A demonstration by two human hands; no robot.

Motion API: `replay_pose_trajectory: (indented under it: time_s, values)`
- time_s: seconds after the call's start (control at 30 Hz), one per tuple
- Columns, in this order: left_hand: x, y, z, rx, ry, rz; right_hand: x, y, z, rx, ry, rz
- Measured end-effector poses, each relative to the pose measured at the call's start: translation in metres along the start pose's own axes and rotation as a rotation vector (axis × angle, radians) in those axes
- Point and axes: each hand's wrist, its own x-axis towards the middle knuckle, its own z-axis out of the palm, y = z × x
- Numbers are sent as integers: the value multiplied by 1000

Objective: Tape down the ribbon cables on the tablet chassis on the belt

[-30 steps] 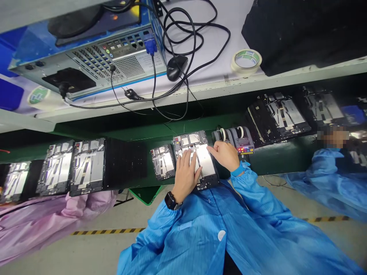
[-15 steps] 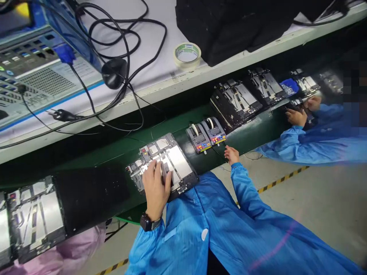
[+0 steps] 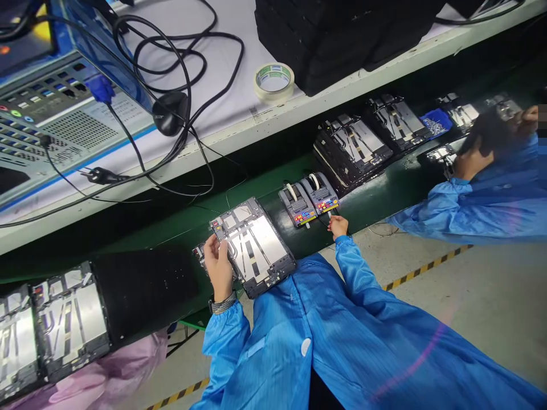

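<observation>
My left hand [image 3: 219, 267] grips the left edge of a grey tablet back frame [image 3: 256, 247] with silver foil panels, lying on the green belt [image 3: 273, 193]. A small part of another frame [image 3: 198, 251] shows beside my fingers, mostly hidden. My right hand [image 3: 338, 226] sits apart from the frame, its closed fingertips at the front of a pair of electronic tape dispensers [image 3: 308, 198]. I cannot see anything in those fingers.
A co-worker's blue sleeves [image 3: 465, 216] reach over the belt at the right, among further tablet frames [image 3: 352, 151]. A black pad [image 3: 143, 299] and more frames lie at the left. The white shelf above holds a computer case [image 3: 85, 114], cables, a mouse [image 3: 170, 114] and masking tape [image 3: 273, 81].
My right hand has left the frame and gone to the dispensers. My left hand has shifted to the frame's left edge, over the smaller frame. The view has turned, and the co-worker's hands have moved.
</observation>
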Motion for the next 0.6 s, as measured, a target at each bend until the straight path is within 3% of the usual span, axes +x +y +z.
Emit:
replay_pose_trajectory:
  time_s: [0.07, 0.27, 0.6]
  values:
    - [1, -2, 0, -30, 9, -5, 1, 7, -2, 57, 21, 4]
    - [8, -7, -1, -59, 22, -46, 17, 21, 4, 503, 70, 71]
    - [12, -6, -4, 7, 25, 3, 32, 22, 19, 559, 111, 103]
